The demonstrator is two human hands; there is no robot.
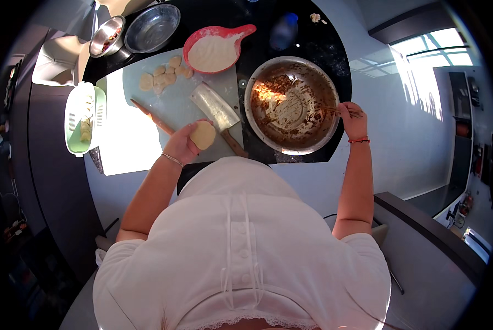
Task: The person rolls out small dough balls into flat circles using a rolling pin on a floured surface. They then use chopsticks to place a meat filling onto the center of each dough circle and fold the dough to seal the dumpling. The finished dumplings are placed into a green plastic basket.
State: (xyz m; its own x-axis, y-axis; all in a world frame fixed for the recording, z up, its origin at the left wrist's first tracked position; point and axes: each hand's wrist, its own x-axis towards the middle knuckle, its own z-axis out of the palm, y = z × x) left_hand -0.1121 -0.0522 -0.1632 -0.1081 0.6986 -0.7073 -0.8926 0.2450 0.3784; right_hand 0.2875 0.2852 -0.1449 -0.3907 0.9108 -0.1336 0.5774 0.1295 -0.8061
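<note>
On the fingers of my left hand [184, 144] lies a round dough wrapper [203, 135], held over the near part of the board [172, 111]. My right hand [353, 117] grips chopsticks [331, 109], whose tips reach into a steel bowl [249, 95] with brown minced filling [267, 93] smeared inside. Between the wrapper and the bowl, a cleaver [217, 109] rests on the board. A wooden rolling pin [153, 117] lies left of it, partly behind my left hand. Several small dough pieces [163, 76] sit farther back.
A red scoop-shaped bowl of flour [212, 51] stands behind the cleaver. At the back left are two metal bowls [152, 29] [108, 37]. A green container [85, 119] with dumplings is at the left edge. A blue-capped bottle [284, 32] and garlic [315, 17] are at the back.
</note>
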